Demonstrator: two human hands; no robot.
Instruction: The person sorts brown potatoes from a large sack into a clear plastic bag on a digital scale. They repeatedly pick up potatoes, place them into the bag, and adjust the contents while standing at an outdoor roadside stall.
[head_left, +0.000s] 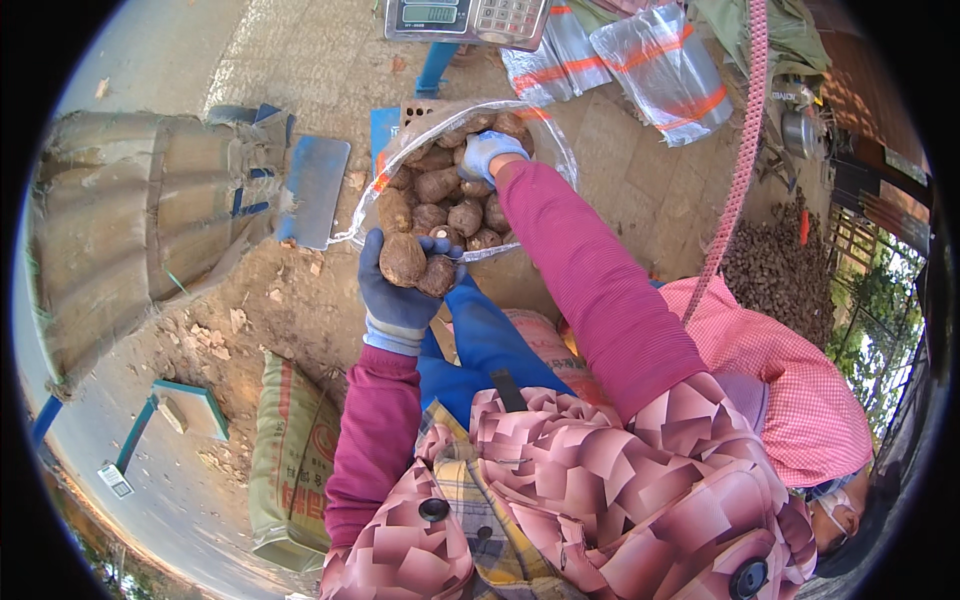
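Observation:
Two brown taro corms (403, 260) rest in my left hand (397, 300), which wears a dark-palmed knit glove and is held palm up at the near rim of a clear plastic bag (571, 161). Inside this open bag lie many more taro corms (436, 185), bare and rough-skinned. My right hand (487, 154), in a light blue glove, reaches into the far side of the bag over the corms. Its fingers point down among them and are partly hidden, so whether it grips one is unclear.
Beyond the bag stands a digital scale (465, 19) on a blue post. Folded plastic bags (667, 71) lie to its right. A woven sack (292, 465) stands at left, near a small platform scale (191, 409). Another person (787, 375) is close on my right, before a brown heap (780, 270).

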